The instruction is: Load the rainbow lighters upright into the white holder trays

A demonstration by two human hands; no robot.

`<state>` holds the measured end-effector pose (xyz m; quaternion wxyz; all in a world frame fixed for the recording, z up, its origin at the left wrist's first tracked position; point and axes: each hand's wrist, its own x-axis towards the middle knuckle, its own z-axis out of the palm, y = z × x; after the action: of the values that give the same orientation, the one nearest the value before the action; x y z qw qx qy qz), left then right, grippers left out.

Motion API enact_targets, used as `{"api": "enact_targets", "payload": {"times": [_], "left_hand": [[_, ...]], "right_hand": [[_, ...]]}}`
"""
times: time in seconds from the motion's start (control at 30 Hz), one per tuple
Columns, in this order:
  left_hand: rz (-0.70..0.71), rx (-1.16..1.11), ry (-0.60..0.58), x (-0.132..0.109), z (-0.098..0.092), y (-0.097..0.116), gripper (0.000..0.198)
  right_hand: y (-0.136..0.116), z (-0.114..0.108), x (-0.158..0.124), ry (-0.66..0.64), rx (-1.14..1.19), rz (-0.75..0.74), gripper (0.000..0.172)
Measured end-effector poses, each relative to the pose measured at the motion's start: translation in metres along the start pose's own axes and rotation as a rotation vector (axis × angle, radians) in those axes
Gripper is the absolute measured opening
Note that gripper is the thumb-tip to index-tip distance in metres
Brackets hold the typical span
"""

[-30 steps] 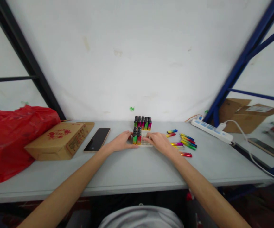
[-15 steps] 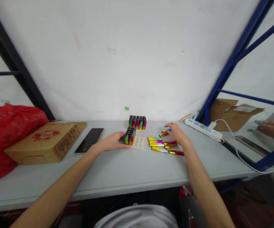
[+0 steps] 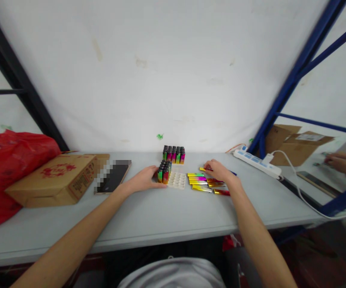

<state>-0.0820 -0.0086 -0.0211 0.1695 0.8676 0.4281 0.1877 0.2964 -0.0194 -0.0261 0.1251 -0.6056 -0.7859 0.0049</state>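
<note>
My left hand [image 3: 144, 179] curls round the left end of a white tray [image 3: 178, 181] with round holes, thumb in front and fingers behind. In the tray's left part stand several black-topped, bright metallic lighters [image 3: 163, 173]; its right holes show bare. My right hand [image 3: 216, 169] is over the loose pieces on the right, its fingertips closed on one lighter [image 3: 203, 169] with a gold end. Just below that hand lie several loose shiny lighters [image 3: 197, 180] in yellow, pink, green and red, partly covered by the hand.
Behind the tray stands a block of upright lighters [image 3: 173, 155] against the wall. To the left are a phone [image 3: 114, 178], a cardboard box [image 3: 53, 180] and a red plastic bag [image 3: 13, 160]. A white power strip [image 3: 257, 164] with a cable lies right, beside a blue metal frame [image 3: 281, 96].
My right hand has shifted slightly left and down, and now has a lighter at its fingertips. My left hand stays at the tray, its thumb slightly further right.
</note>
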Motion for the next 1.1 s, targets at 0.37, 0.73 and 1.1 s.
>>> {"api": "enact_targets", "payload": {"times": [0.37,0.73,1.1], "left_hand": [[-0.009,-0.029,-0.001,-0.001,-0.001,0.003,0.066],[0.011,-0.004,0.006,0.000,0.000,0.001,0.066],[0.057,0.010,-0.002,-0.001,0.002,-0.003,0.067]], "right_hand": [[-0.026,-0.017,-0.008,-0.122,0.211,-0.103,0.016],[-0.031,-0.007,0.000,0.146,0.413,-0.093,0.023],[-0.093,0.011,0.011,0.180,1.471,0.082,0.046]]}}
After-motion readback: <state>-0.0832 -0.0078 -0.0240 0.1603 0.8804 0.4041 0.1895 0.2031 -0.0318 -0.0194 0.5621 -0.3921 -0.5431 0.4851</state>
